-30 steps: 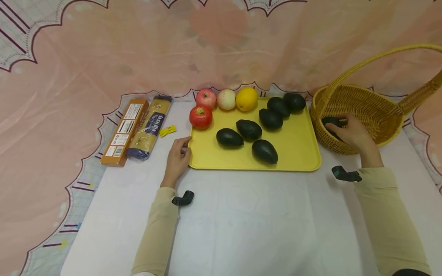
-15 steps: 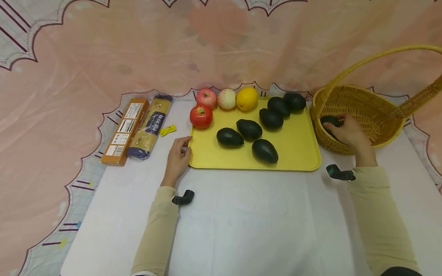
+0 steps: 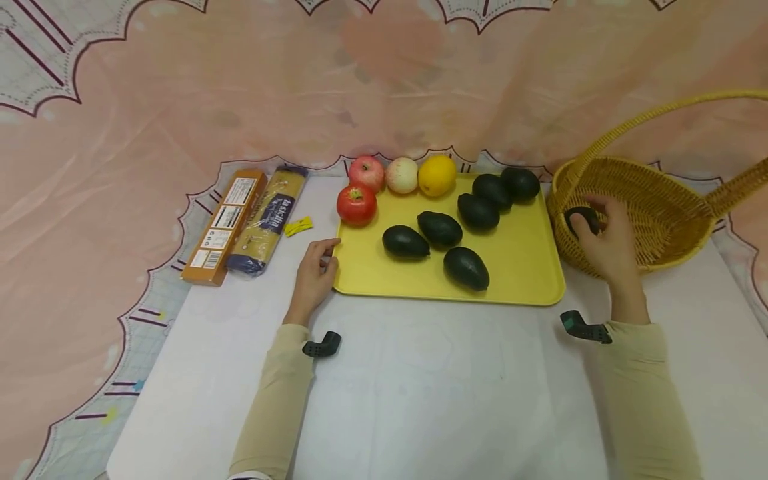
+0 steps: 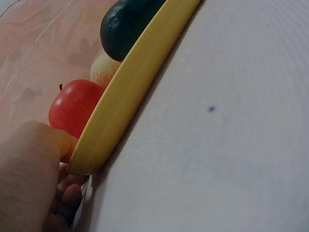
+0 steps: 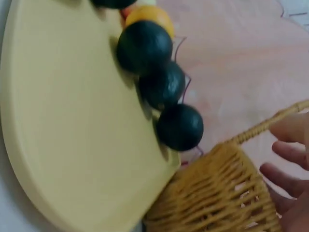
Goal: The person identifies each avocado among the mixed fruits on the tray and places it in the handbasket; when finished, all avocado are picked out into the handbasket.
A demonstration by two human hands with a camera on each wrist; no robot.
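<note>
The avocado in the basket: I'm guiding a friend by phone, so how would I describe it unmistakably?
Find the woven basket beside the right end of the yellow tray. Inside, near its left wall, is a dark, oval avocado, partly covered by the right hand. Six other avocados sit on the tray; this is the only one seen in the basket.

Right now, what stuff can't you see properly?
Basket handle: head view; the right edge cuts off part.
Avocado in the basket: head view; the right hand covers part, so I can't tell if it's gripped.
Fine print on the orange box: head view; too small.
Lower part of the red fruit: left wrist view; the side of the yellow tray hides it.
</note>
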